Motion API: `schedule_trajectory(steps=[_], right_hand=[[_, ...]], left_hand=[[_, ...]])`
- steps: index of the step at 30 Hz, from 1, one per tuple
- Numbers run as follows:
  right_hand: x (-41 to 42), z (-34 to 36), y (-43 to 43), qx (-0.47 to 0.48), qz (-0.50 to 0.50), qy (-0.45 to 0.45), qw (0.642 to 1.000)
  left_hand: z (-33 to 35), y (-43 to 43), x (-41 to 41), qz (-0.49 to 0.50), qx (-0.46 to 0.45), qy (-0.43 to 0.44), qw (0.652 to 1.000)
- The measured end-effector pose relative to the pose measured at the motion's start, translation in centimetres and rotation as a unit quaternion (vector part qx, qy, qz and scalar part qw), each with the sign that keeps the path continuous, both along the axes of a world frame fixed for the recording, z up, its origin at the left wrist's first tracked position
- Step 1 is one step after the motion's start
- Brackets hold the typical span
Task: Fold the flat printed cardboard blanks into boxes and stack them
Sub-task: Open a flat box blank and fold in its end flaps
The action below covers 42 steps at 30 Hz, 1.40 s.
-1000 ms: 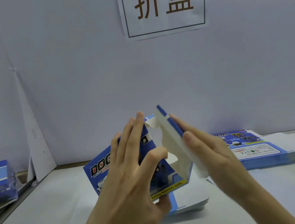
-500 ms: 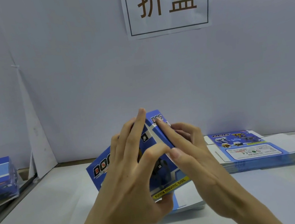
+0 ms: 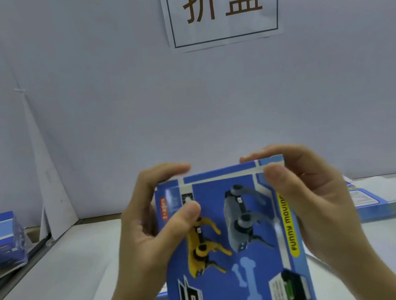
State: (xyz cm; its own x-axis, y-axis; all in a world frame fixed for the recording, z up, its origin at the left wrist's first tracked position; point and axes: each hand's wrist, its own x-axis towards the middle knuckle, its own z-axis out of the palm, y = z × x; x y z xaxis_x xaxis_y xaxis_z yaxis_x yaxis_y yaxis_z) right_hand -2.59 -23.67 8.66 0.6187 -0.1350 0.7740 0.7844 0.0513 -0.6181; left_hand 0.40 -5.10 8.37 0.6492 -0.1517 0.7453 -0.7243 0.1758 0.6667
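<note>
Box at lower centre, held above surface, printed face toward camera. Left hand and right hand each clamp a top corner, thumbs in front. Likely closing top flap; next: tuck fully, then stack.

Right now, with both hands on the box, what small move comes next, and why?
Probably press the far end of the box flat: left hand and right hand grip its far corners, fingers curled over that end, thumbs on the printed face.
</note>
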Motion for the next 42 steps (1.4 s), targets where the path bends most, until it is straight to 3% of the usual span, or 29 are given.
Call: schedule_trajectory(steps=[2, 4, 23, 28, 34, 37, 40, 42], right_hand=[[0.0, -0.3, 0.3, -0.034, 0.019, -0.006, 0.999], [-0.1, -0.6, 0.2, -0.069, 0.016, -0.010, 0.997], [-0.2, -0.9, 0.7, -0.052, -0.050, -0.009, 0.997], [0.1, -1.0, 0.7, -0.015, -0.018, 0.007, 1.000], [0.4, -1.0, 0.1, -0.058, 0.068, 0.143, 0.986], [0.4, -1.0, 0.4, -0.024, 0.044, 0.074, 0.996], [0.4, -0.9, 0.7, 0.005, 0.046, 0.036, 0.998], [0.6, -1.0, 0.6, 0.000, 0.039, 0.054, 0.998]], left_hand=[[-0.4, -0.4, 0.0, -0.089, -0.068, 0.055, 0.992], [-0.4, -0.3, 0.1, -0.115, -0.091, 0.079, 0.986], [-0.9, -0.9, 0.3, -0.070, -0.155, 0.082, 0.982], [-1.0, -1.0, 0.4, -0.072, -0.159, 0.062, 0.983], [-0.5, 0.0, 0.9, -0.012, -0.122, 0.000, 0.992], [-0.4, 0.5, 1.4, -0.063, -0.046, 0.097, 0.992], [-0.7, 0.8, 1.9, -0.070, 0.085, 0.182, 0.977], [-0.9, 0.7, 2.1, -0.082, 0.084, 0.194, 0.974]])
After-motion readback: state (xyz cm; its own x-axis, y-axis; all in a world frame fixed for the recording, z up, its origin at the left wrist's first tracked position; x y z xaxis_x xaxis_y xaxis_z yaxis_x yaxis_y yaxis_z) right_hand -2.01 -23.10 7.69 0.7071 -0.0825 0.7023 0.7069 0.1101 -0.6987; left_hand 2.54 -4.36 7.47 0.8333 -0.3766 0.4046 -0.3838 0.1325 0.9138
